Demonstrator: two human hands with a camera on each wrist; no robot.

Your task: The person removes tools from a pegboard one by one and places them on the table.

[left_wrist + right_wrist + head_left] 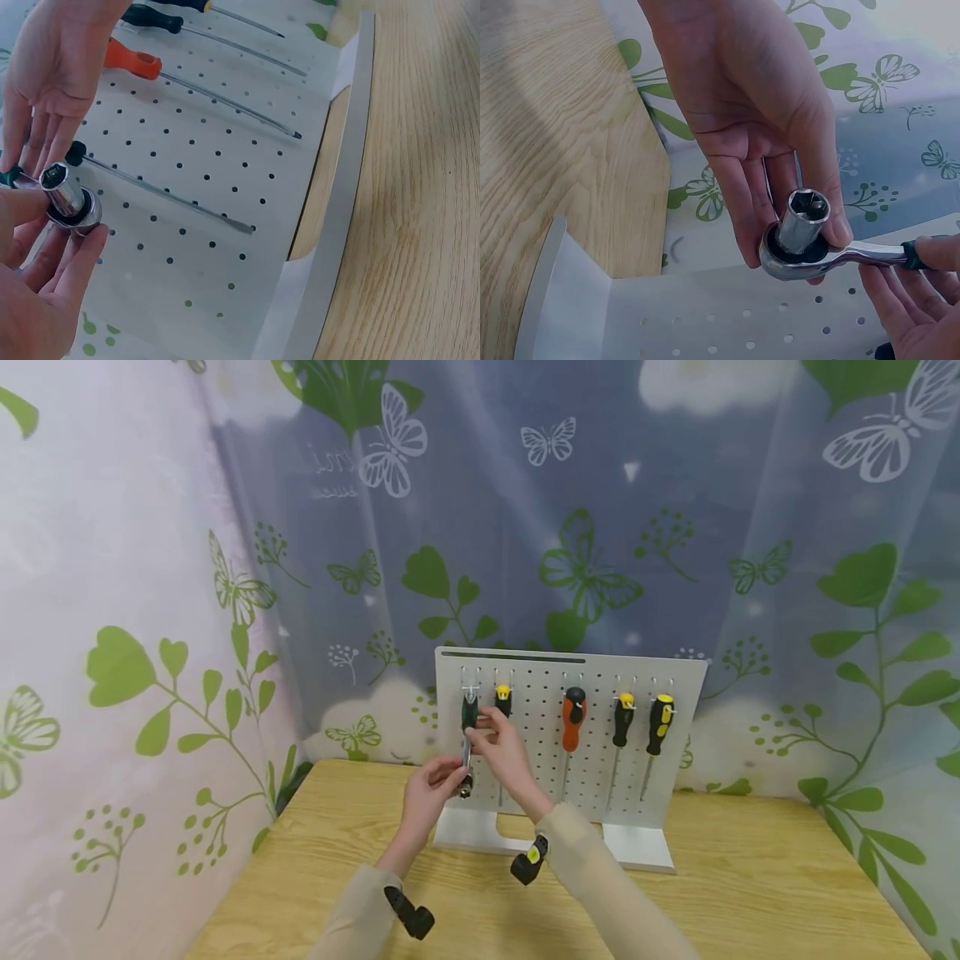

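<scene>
A ratchet wrench with a green handle stands upright at the pegboard's left side, handle up by a hook. My left hand holds its chrome head low down, thumb and fingertips around it; the right wrist view shows this left hand too. A shiny socket sits on the head, its hexagonal opening facing outward. Higher up, my right hand pinches the wrench where the green handle meets the metal shank. Whether the handle's end hangs on the hook, I cannot tell.
The white pegboard stands on a wooden table. Screwdrivers hang on it: a yellow-topped one beside my right hand, an orange one, and two black-and-yellow ones further right. Patterned curtain surrounds the table.
</scene>
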